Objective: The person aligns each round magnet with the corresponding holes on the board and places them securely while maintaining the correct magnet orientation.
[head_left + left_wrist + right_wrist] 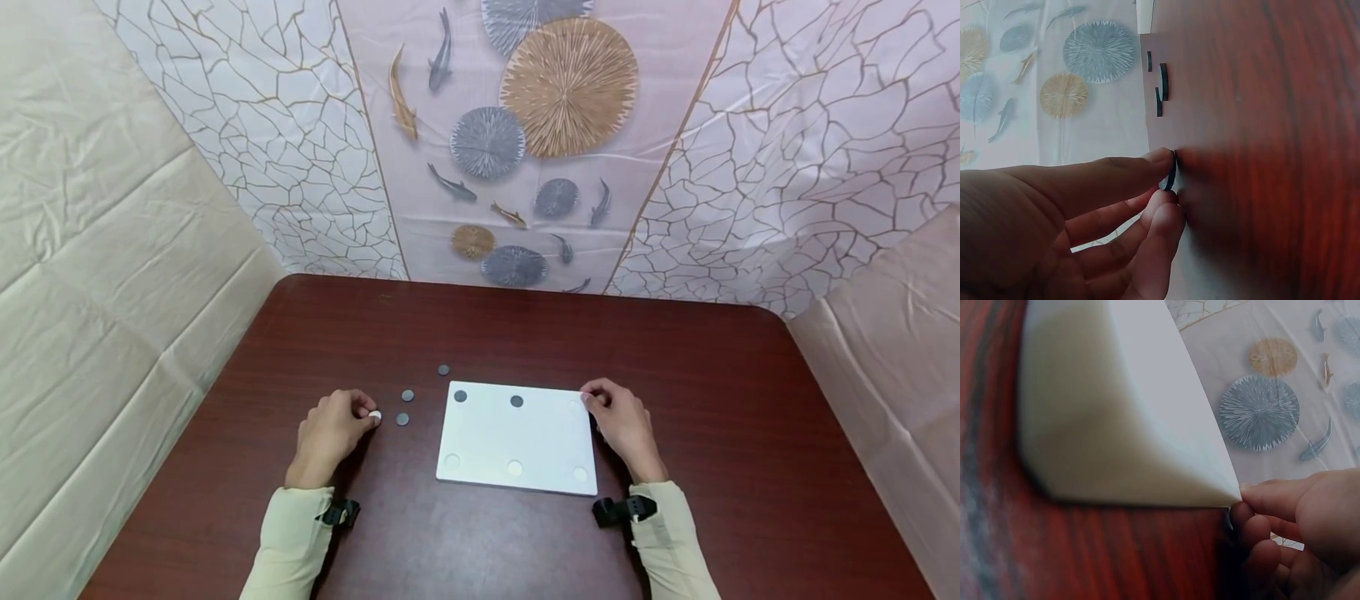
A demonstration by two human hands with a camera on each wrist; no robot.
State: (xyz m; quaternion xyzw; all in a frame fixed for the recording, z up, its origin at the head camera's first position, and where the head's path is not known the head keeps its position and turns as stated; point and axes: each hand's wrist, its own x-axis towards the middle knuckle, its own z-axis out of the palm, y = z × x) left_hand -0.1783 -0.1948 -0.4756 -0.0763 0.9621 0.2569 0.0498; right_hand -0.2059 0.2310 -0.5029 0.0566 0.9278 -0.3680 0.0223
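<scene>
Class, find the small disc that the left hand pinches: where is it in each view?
Head: left of and below centre, the disc sits in the left hand.
Left wrist: just below centre, nearly edge-on.
Right wrist: not in it.
Shared landmark: the fish-patterned cloth.

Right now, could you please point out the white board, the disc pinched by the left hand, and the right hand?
White board (517,435): head view, bare middle of its top face.
Pinched disc (1169,175): left wrist view, its visible middle.
Right hand (622,422): head view, back of the hand.
</scene>
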